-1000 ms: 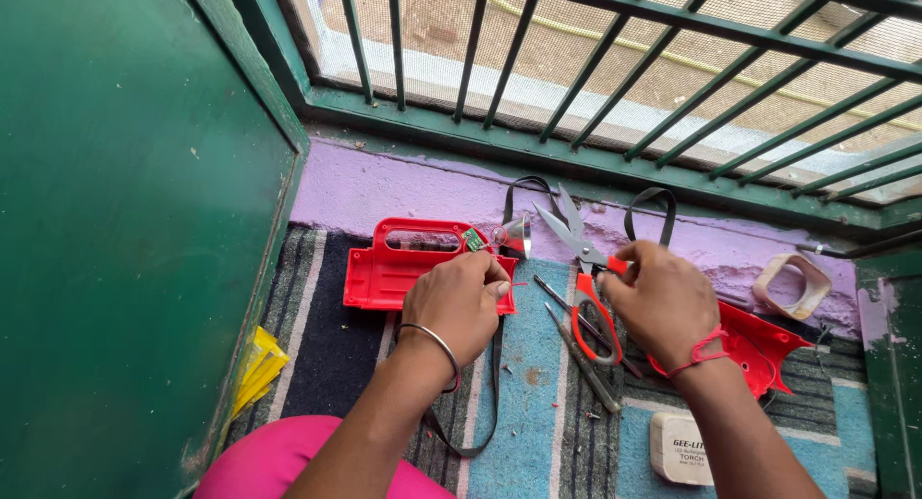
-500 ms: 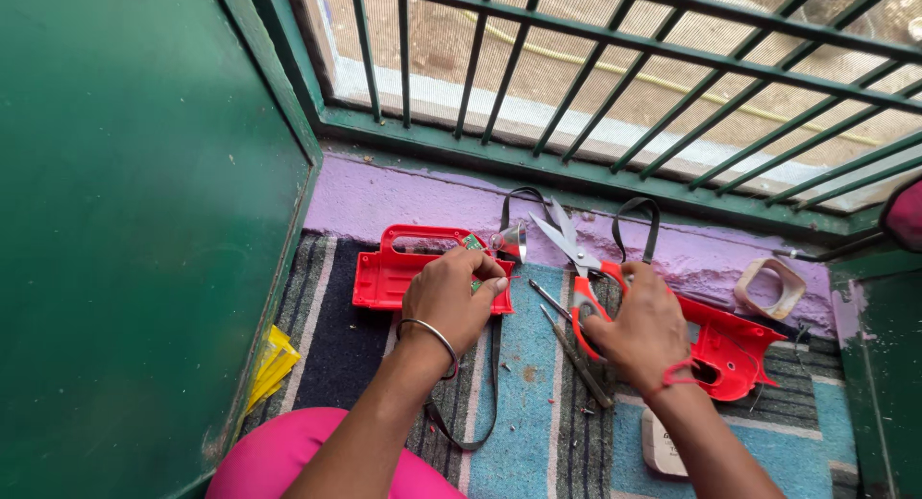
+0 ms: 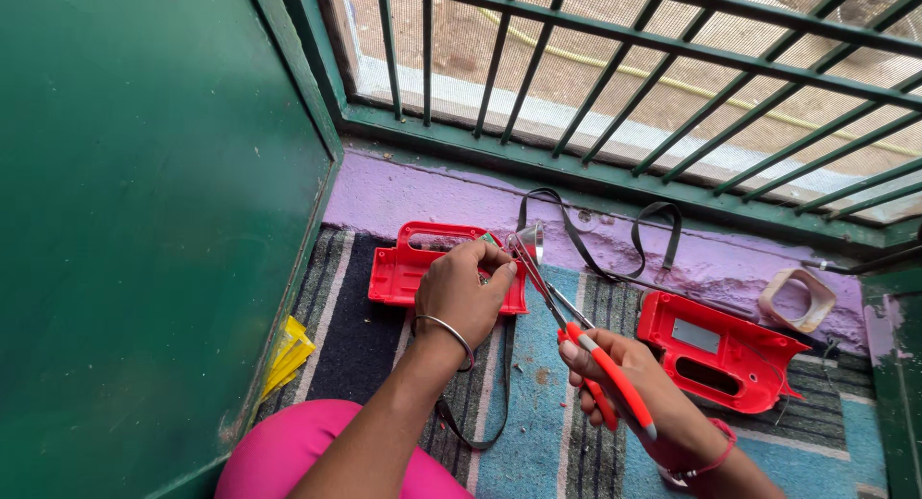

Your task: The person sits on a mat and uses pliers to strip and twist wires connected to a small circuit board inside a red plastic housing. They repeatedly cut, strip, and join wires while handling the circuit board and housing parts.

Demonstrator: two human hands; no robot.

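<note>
Right now my left hand (image 3: 461, 292) rests curled on the red plastic casing half (image 3: 423, 268), fingertips pinching something small at its right edge; I cannot tell what that small piece is. My right hand (image 3: 624, 384) is closed around the orange handles of a pair of long-nose pliers (image 3: 567, 316), whose thin metal tips reach up to the spot by my left fingertips, just beside a small shiny reflector cone (image 3: 531, 238). The casing half lies on a striped rug (image 3: 538, 413) close to the purple ledge (image 3: 432, 196). A second red casing half (image 3: 720, 350) lies to the right of my right hand, apart from it. A black strap (image 3: 615, 254) loops across the ledge behind the pliers, and a beige square frame (image 3: 795, 299) sits further right.
</note>
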